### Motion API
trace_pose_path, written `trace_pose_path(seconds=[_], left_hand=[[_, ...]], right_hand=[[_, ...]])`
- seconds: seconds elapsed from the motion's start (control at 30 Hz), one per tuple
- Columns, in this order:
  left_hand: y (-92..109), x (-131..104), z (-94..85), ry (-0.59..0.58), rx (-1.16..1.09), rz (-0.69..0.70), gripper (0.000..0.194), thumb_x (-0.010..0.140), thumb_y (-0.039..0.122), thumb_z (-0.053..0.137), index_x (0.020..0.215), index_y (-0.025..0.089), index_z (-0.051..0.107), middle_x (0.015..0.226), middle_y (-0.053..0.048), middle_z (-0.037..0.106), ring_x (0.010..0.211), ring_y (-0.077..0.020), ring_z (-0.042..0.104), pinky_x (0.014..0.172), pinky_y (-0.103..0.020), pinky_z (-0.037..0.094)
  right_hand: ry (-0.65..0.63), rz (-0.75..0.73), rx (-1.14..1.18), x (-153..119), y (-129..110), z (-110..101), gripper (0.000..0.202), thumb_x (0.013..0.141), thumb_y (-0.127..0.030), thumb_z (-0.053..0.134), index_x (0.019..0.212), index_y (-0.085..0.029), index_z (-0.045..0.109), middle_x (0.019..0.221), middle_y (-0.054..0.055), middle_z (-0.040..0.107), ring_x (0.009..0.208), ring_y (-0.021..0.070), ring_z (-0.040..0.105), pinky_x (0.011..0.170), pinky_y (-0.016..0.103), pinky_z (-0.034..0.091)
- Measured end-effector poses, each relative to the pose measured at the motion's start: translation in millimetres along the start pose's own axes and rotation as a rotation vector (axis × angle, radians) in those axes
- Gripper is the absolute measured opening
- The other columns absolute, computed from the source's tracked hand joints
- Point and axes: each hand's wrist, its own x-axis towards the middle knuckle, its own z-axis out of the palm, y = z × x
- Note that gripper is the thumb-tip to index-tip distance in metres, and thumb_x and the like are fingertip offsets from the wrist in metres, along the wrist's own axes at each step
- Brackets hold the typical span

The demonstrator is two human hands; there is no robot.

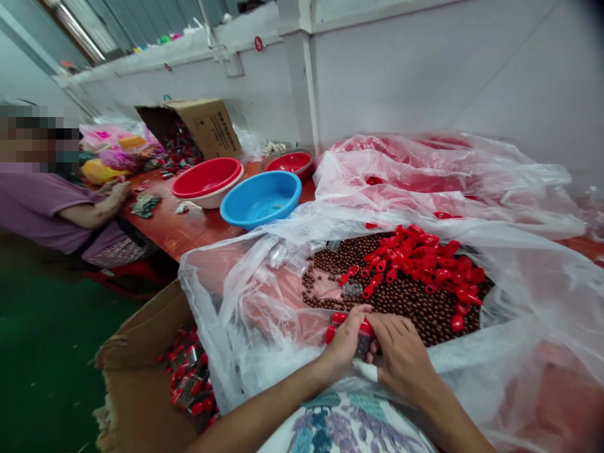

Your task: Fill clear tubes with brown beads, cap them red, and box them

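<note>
Close to my body, my left hand [345, 343] and my right hand [401, 349] come together around a small clear container [362, 347] with a red cap and dark contents. Fingers of both hands are closed on it and partly hide it. A white wrap [367, 370] shows beside my right hand. More red plastic [334, 324] pokes out by my left fingers. Just beyond lie many brown balls [415, 311] on clear plastic sheeting, with a heap of red spoon-shaped caps [419, 255] on top. Clear empty containers [285, 257] lie left of the balls.
A cardboard box [136, 377] of red-capped containers stands below the table at left. Blue [259, 200] and red [207, 178] basins and a tipped carton [207, 129] sit farther back. Another person [61, 207] works at left. Plastic-covered red items [425, 163] line the wall.
</note>
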Motion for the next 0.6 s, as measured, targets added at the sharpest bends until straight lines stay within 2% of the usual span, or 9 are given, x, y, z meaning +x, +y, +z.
trace_pose_path(seconds=[0.07,0.17,0.23,0.4,0.5,0.6], left_hand=[[6.1,2.4,0.1,0.004,-0.041,-0.003,0.063,0.081,0.058,0.036,0.130,0.017,0.038,0.053,0.002,0.056,0.040,-0.0110,0.050,0.041,-0.020,0.038],[16.9,4.9,-0.4,-0.029,-0.074,-0.051,0.071,0.080,0.067,0.029,0.127,0.015,0.042,0.054,-0.001,0.058,0.039,-0.0128,0.051,0.041,-0.023,0.040],[20.4,4.8,-0.7,-0.051,-0.050,-0.091,0.071,0.078,0.068,0.032,0.122,0.014,0.047,0.053,-0.001,0.057,0.038,-0.0128,0.051,0.040,-0.023,0.039],[5.5,-4.9,2.7,0.008,-0.037,-0.071,0.050,0.081,0.051,0.043,0.118,0.019,0.051,0.047,0.005,0.049,0.036,-0.0088,0.043,0.038,-0.019,0.033],[-6.1,-10.7,3.6,0.046,0.006,-0.051,0.047,0.083,0.048,0.040,0.120,0.020,0.049,0.045,0.006,0.047,0.034,-0.0092,0.041,0.036,-0.019,0.031],[-3.1,-11.6,-2.4,0.003,0.084,-0.046,0.046,0.083,0.047,0.039,0.119,0.020,0.048,0.049,0.004,0.051,0.036,-0.0105,0.045,0.038,-0.021,0.035]], right_hand=[[0.014,0.010,0.008,2.7,1.9,-0.6,0.061,0.066,-0.022,0.055,0.125,-0.014,0.041,0.115,0.014,0.056,0.102,0.0274,0.050,0.087,0.041,0.035],[0.023,0.043,0.031,8.0,1.9,-2.6,0.059,0.069,-0.027,0.056,0.125,-0.015,0.041,0.115,0.014,0.056,0.103,0.0274,0.050,0.088,0.041,0.036],[0.026,0.057,0.038,10.0,0.7,-2.7,0.059,0.070,-0.031,0.056,0.125,-0.016,0.041,0.114,0.014,0.057,0.103,0.0275,0.050,0.087,0.041,0.037],[0.035,0.012,0.027,3.5,-5.4,4.0,0.057,0.065,-0.033,0.058,0.117,-0.012,0.047,0.107,0.015,0.059,0.097,0.0284,0.052,0.087,0.043,0.037],[0.011,0.014,0.050,-3.5,-9.5,6.6,0.055,0.063,-0.033,0.059,0.113,-0.012,0.051,0.101,0.014,0.060,0.093,0.0279,0.053,0.085,0.043,0.037],[-0.057,0.040,0.086,-7.8,-9.1,3.8,0.061,0.064,-0.034,0.061,0.119,-0.013,0.047,0.105,0.014,0.060,0.093,0.0271,0.053,0.084,0.042,0.039]])
